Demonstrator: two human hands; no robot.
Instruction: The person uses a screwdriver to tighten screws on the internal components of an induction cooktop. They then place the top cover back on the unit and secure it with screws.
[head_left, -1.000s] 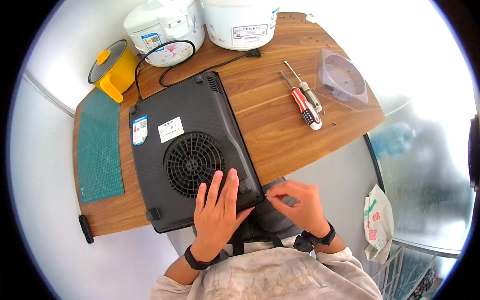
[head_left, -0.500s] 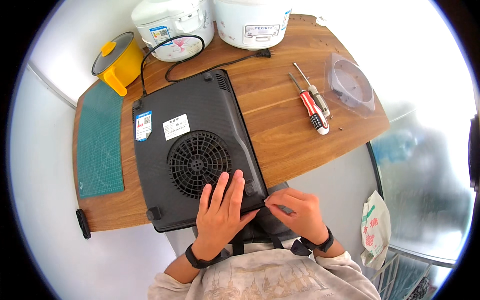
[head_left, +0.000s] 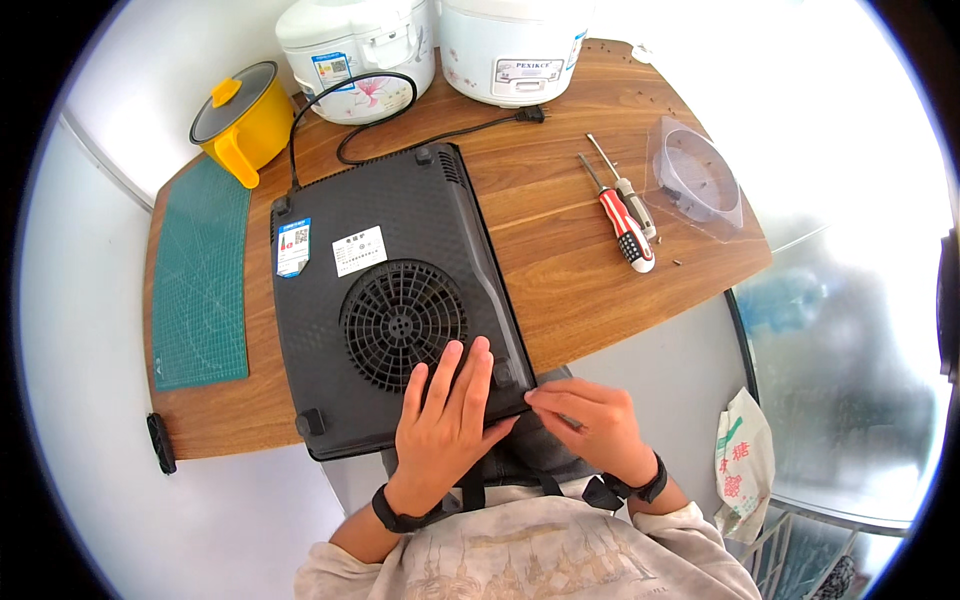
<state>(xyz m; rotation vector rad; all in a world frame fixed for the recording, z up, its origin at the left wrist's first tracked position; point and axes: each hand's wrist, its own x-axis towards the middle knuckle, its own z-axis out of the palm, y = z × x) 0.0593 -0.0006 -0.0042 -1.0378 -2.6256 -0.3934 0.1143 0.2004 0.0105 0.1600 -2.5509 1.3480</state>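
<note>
A black induction cooker (head_left: pixel 325 320) lies upside down on the table's near side, its round fan grille and several rubber feet facing up. My left hand (head_left: pixel 443 432) rests palm down over the near right part of its underside. The fingers there are stretched out, with their tips at the grille's lower edge. At the near right corner, my right hand (head_left: pixel 592 425) is closed in a pinch, thumb and forefinger on the cooker's rim. Whether a small part sits between those fingertips is hidden. The cooker's black power cord (head_left: pixel 372 76) loops behind it and ends in a plug.
Two screwdrivers (head_left: pixel 628 225) and a clear plastic tray (head_left: pixel 697 178) with small dark bits lie to the right on the wooden table (head_left: pixel 580 310). Rice cookers (head_left: pixel 520 55) stand at the back, a yellow pot (head_left: pixel 243 118) back left, a green cutting mat (head_left: pixel 200 290) at left.
The whole view has shifted slightly. Both hands keep nearly the same places on the cooker, the right fingertips still pinched at its corner.
</note>
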